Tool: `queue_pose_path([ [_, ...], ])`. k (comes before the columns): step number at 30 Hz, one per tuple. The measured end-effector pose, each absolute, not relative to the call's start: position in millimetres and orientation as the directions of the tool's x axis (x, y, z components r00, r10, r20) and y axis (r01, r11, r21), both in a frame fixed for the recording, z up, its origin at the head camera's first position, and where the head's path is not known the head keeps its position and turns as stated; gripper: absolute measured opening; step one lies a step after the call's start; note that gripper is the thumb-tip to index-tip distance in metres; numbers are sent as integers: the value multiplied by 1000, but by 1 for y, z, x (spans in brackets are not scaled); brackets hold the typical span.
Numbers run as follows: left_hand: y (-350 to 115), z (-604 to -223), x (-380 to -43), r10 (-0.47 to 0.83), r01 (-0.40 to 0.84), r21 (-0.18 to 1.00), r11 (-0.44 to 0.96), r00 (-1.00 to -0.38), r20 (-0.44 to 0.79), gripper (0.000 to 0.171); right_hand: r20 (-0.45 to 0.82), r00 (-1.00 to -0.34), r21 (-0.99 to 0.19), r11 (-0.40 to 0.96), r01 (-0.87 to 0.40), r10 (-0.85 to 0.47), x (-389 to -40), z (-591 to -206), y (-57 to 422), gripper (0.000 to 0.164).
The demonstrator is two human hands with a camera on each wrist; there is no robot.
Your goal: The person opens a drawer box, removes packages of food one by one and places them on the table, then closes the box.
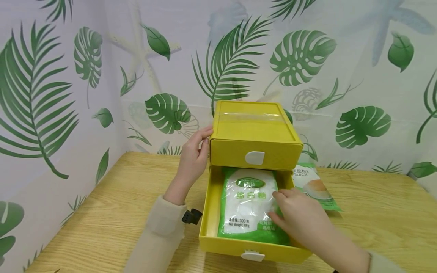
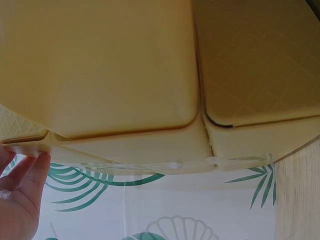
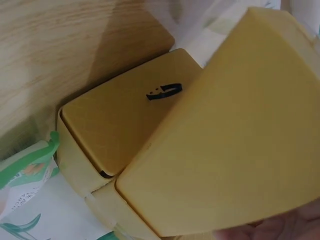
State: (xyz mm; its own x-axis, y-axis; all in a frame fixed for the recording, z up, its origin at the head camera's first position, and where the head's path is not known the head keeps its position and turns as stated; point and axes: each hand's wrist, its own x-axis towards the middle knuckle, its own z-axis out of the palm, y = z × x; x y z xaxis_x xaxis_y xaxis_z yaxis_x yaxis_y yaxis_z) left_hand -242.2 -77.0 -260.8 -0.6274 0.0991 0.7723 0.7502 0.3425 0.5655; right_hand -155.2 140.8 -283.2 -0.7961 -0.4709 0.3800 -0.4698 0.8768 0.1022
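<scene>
A yellow two-drawer box (image 1: 256,151) stands on the table, its lower drawer (image 1: 209,227) pulled out toward me. In that drawer a green-and-white bag of sugar (image 1: 246,204) lies flat, printed side up, its top end reaching below the upper drawer. My left hand (image 1: 194,155) touches the left side of the upper part, fingers extended; its fingers (image 2: 35,180) show beside the box in the left wrist view. Over the bag's right edge lies my right hand (image 1: 304,216), thumb and forefinger on the plastic, the other fingers hidden. Only a bit of that hand appears in the right wrist view.
A starch packet (image 1: 315,185) lies on the wooden table (image 1: 382,220), just right of the box. Clear tape (image 1: 252,116) runs across the box top. White tabs (image 1: 255,157) mark the drawer fronts. Behind hangs a leaf-patterned cloth (image 1: 239,57).
</scene>
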Motion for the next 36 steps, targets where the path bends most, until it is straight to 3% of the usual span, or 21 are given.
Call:
queue_pose_path([
  [11,-76,-261,-242,100,750,564,346,-627,772,22,308,-839,171,893,-415,-449,-160,-288,135,39],
  [29,-76,-259,-240,94,751,567,339,-626,774,22,397,-739,164,834,-526,-544,-164,-297,133,40],
  [36,-75,-259,-241,93,757,560,337,-619,780,22,364,-739,135,817,-560,-567,-163,-297,132,44],
])
